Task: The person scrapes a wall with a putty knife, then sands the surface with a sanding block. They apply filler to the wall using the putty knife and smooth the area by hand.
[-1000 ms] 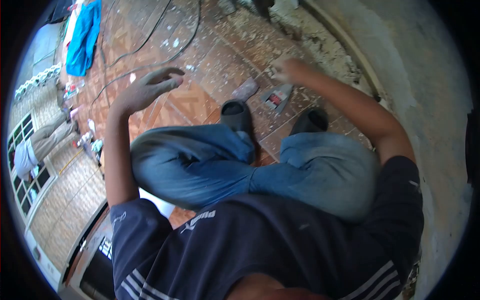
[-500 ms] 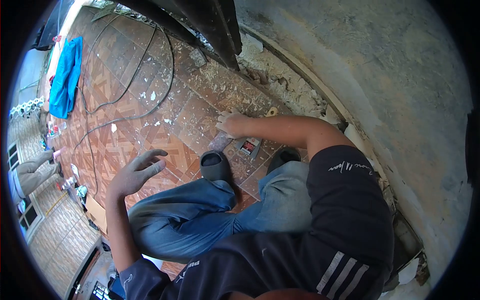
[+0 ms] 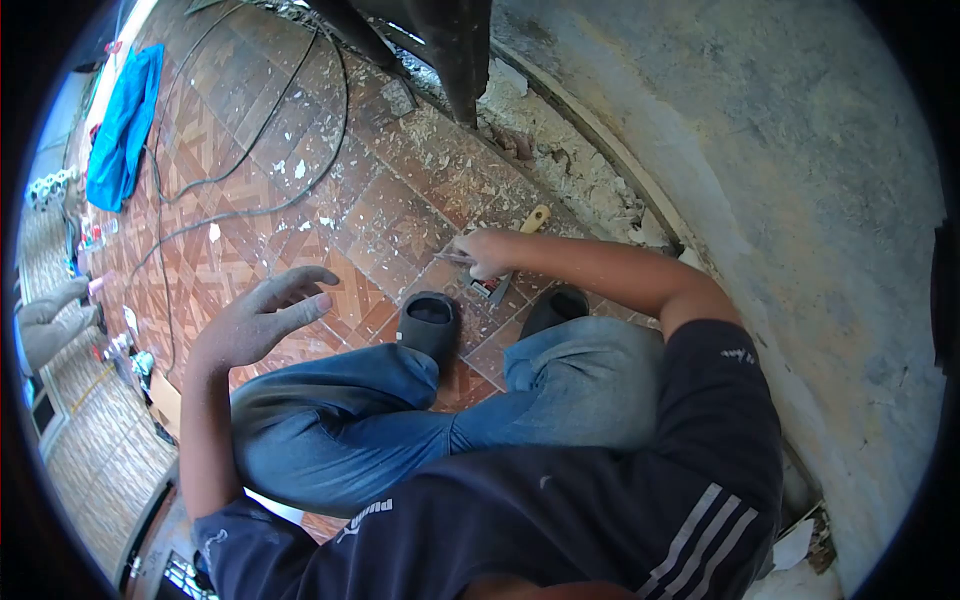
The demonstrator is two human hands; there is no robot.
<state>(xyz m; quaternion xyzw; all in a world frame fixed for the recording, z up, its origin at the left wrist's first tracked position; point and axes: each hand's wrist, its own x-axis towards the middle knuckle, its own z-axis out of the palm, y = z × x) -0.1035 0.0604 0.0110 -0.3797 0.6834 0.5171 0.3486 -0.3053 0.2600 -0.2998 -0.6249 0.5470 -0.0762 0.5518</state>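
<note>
My right hand (image 3: 485, 253) reaches down to the tiled floor, its fingers closed on a thin flat piece (image 3: 453, 258) seen nearly edge-on. Under my right wrist lies a scraper (image 3: 537, 218) with a yellowish handle on the wall side. Its metal blade, with a red and black label, shows on the near side of the arm. My left hand (image 3: 265, 318), dusty grey, hovers in front of my left knee with fingers apart and nothing in them. Two dark clogs (image 3: 430, 318) are on my feet beside the scraper blade.
A rough grey wall (image 3: 750, 130) rises at right, with broken plaster (image 3: 575, 160) along its foot. Dark metal legs (image 3: 465, 70) stand ahead. A cable (image 3: 343, 130) loops over the chip-strewn floor (image 3: 380, 215). Blue cloth (image 3: 125, 130) lies at far left, near another person's hand (image 3: 55, 320).
My right hand has lifted the flat piece from the floor beside the scraper and now pinches it. The view has shifted slightly; my left hand stays open.
</note>
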